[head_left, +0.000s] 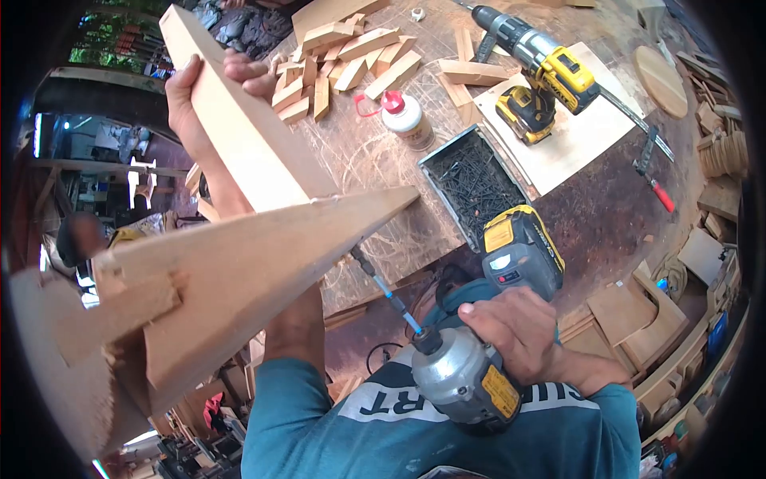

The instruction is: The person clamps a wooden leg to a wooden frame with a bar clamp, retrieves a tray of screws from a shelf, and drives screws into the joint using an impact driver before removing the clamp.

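My left hand [191,104] is wrapped around a long squared wooden beam [247,120], which slants across the view. Against the beam's near end lies a broad, tapered wooden piece [239,271] with a notched joint at its left. In my right hand [515,331] is an impact driver [463,375] with a silver head and a yellow-and-black battery. Its long bit [391,295] points up at the lower edge of the tapered piece; a screw at the tip is hard to make out. Part of my left forearm is hidden behind the wood.
On the workbench stand a metal tray of dark screws [475,180], a white glue bottle with red cap [405,120], and a pile of cut wood blocks [343,60]. A yellow drill [535,56], a spare battery [525,114] and a clamp [650,164] lie toward the right.
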A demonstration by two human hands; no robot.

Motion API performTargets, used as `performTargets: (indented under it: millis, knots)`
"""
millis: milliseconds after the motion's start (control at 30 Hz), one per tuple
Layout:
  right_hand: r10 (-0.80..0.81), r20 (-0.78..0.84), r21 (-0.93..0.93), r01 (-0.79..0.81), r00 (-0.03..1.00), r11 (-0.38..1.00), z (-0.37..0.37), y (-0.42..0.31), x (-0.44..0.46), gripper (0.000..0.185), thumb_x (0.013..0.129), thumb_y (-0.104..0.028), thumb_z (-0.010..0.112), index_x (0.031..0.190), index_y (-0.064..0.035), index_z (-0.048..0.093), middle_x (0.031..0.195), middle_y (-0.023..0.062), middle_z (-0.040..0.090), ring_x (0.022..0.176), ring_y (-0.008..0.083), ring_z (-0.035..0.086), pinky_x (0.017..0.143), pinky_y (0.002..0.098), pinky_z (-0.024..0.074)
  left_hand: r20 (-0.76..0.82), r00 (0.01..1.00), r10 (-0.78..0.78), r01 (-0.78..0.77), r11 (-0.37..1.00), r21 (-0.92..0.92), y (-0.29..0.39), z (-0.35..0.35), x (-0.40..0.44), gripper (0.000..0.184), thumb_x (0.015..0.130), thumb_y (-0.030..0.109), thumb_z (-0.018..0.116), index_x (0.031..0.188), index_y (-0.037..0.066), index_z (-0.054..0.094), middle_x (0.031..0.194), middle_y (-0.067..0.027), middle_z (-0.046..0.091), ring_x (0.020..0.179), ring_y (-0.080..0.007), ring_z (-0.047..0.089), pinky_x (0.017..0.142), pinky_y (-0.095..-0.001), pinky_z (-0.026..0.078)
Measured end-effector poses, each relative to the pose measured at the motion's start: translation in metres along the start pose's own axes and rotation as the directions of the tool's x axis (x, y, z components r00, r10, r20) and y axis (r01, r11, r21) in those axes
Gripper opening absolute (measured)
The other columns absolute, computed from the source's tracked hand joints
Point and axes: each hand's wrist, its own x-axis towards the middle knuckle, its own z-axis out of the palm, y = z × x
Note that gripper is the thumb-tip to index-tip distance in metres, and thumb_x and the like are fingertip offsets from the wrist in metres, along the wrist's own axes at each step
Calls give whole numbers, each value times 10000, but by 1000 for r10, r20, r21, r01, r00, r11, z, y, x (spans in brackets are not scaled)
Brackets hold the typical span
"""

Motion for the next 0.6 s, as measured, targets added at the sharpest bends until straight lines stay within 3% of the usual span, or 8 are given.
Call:
performTargets:
  millis: [600]
  knots:
    - [22,-50,0,-22,998,1000,-2,1,-11,461,775,-147,669,1216,-17,697,958,61,707,680,172,608,590,315,456,-4,999,37,-36,998,46,-5,4,-11,425,914,267,635,1144,-70,517,906,-82,527,818,-153,558,690,-317,480]
